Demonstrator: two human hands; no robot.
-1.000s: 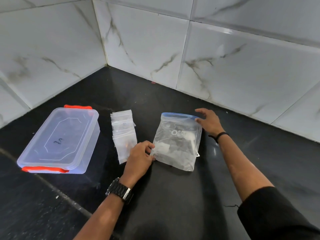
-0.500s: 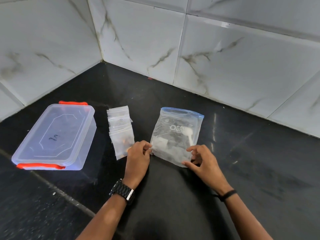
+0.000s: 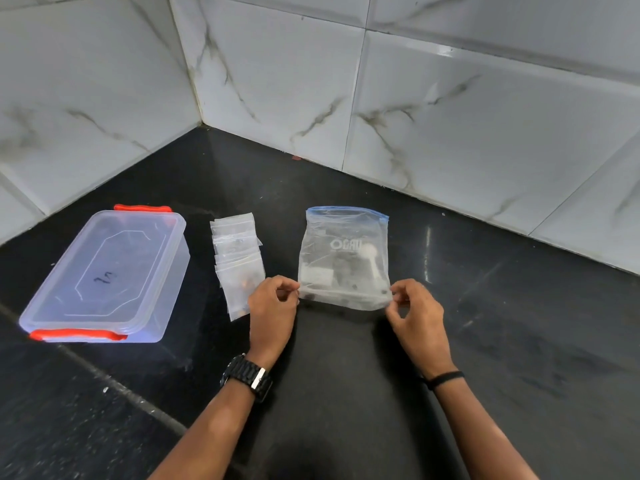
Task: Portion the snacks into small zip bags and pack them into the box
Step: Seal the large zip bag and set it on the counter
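A large clear snack bag (image 3: 343,258) with a blue zip strip at its far end lies on the black counter (image 3: 502,341); dark snack pieces show through it. My left hand (image 3: 273,306) pinches its near left corner and my right hand (image 3: 414,310) pinches its near right corner. Just left of the bag lies a row of several small clear zip bags (image 3: 237,251), overlapping; my left hand covers the near end of the row. At the far left stands a clear plastic box (image 3: 110,275) with its lid on and red clips at both ends.
White marble-patterned wall tiles (image 3: 433,109) close off the counter at the back and left, meeting in a corner. A seam in the counter (image 3: 114,386) runs diagonally in front of the box.
My right hand came back from the bag's far zip end to its near right corner and now pinches it. My left hand stayed at the near left corner.
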